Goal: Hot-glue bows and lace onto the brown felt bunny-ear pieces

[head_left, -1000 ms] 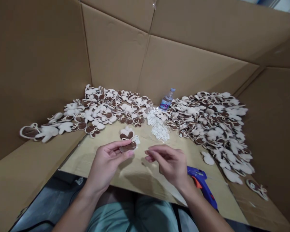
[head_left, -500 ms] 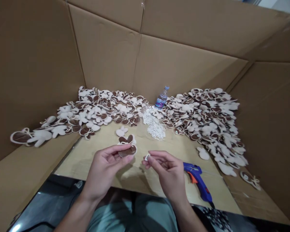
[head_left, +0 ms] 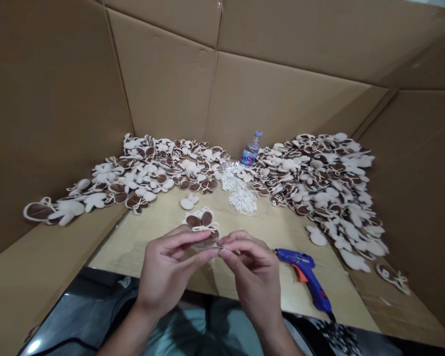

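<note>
A bunny-shaped felt piece, brown with a white edge and a cream string bow, is pinched between the thumb and fingers of my left hand. My right hand has its fingertips closed against the lower right edge of that piece. They pinch a small white tag, now mostly hidden by the fingers. To the right of my right hand a blue glue gun with an orange trigger lies on its side on the table. One pale bunny piece rests just beyond my left hand.
Heaps of bunny pieces lie at the left and right. Between them are a clear bag of small white tags and an upright water bottle. Tall cardboard walls enclose the tabletop.
My right hand has moved left, bringing the small tag to the bunny piece's lower edge. The left hand has tilted the piece, so more of its bow shows.
</note>
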Motion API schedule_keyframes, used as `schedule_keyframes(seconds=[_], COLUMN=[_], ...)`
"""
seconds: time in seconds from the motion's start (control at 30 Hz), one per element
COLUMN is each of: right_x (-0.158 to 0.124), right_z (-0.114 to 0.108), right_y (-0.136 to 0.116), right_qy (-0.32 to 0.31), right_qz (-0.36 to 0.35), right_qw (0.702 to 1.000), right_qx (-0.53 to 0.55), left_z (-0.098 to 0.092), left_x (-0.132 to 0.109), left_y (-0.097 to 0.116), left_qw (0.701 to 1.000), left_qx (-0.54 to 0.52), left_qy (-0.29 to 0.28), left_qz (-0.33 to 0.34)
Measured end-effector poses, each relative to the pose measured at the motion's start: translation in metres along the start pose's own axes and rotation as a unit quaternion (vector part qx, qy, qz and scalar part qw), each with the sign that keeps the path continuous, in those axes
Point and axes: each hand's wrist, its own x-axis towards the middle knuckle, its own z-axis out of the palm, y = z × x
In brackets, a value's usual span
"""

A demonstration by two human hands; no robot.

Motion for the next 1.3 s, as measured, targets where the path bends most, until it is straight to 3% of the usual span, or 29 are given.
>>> schedule_keyframes(seconds=[0.7, 0.93, 1.13, 1.3], right_x=[-0.004, -0.003, -0.001, 0.003], right_z=[0.004, 0.009, 0.01, 0.0], right_y=[0.01, 0.001, -0.007, -0.001], right_qy=[0.03, 0.015, -0.025, -0.058], right_qz=[0.078, 0.155, 0.215, 0.171], right_qw=[0.989, 0.96, 0.927, 0.957], right_qx=[0.121, 0.233, 0.308, 0.226], left_z=[-0.001, -0.001, 0.002, -0.001], left_x=[-0.007, -0.011, -0.012, -0.006], left_y=[-0.006, -0.006, -0.005, -0.006], left_qw=[0.999, 0.998, 0.985, 0.984], left_qx=[-0.014, -0.053, -0.136, -0.139], left_qy=[-0.033, -0.043, -0.069, -0.067], left_qz=[0.008, -0.017, -0.079, -0.093])
